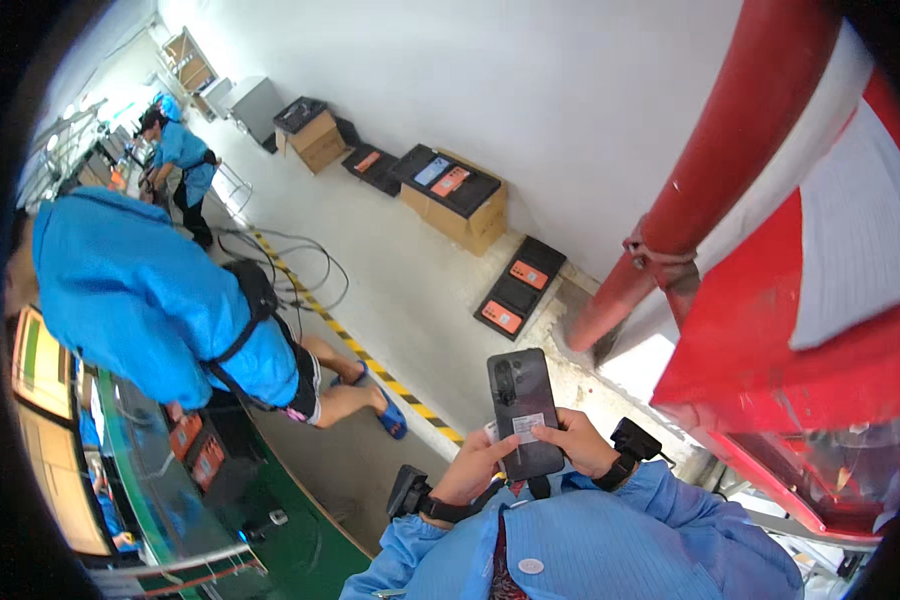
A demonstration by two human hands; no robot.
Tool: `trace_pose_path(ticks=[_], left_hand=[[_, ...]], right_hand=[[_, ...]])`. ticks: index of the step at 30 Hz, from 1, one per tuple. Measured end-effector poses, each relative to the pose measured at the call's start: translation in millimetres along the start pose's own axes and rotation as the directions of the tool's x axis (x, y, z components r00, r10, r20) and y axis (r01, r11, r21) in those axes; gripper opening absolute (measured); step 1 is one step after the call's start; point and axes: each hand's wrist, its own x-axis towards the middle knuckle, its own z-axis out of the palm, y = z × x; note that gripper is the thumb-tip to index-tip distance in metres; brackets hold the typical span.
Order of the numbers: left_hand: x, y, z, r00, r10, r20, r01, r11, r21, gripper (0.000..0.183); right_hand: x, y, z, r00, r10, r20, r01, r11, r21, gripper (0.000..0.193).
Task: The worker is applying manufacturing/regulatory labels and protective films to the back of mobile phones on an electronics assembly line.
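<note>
A dark grey smartphone (526,388) is held upright in front of my chest, its back with the camera bump facing up at me. A white printed label (527,428) sits on the lower part of that back. My left hand (477,466) grips the phone's lower left edge, thumb beside the label; a small white edge shows by those fingers, too little to name. My right hand (580,443) holds the lower right side with its thumb on the label. The fingers behind the phone are hidden. Both wrists carry black strapped devices.
Black trays with orange phones (518,287) lie along the wall, some on cardboard boxes (453,218). A red pipe (705,170) and red-and-white panel stand right. At left, a person in blue (160,290) works by a green bench (310,540). Cables (305,262) cross the yellow-black floor tape.
</note>
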Motion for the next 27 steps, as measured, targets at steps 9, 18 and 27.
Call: trace_pose_path(ticks=[9, 18, 27], left_hand=[[115.0, 98.9, -76.5, 0.999, -0.011, 0.052, 0.010, 1.000, 0.023, 0.032], [232.2, 142.1, -217.7, 0.909, -0.156, -0.386, 0.141, 0.988, -0.068, 0.043], [251.6, 212.7, -298.2, 0.829, -0.081, -0.553, 0.191, 0.971, 0.144, 0.022]], right_hand=[[152.5, -48.0, 3.6, 0.985, -0.046, -0.166, 0.073, 0.984, 0.162, 0.019], [406.0, -60.3, -60.1, 0.764, -0.152, -0.626, 0.329, 0.928, 0.175, 0.016], [712.0, -82.0, -145.6, 0.585, -0.204, -0.785, 0.263, 0.963, -0.054, 0.025]])
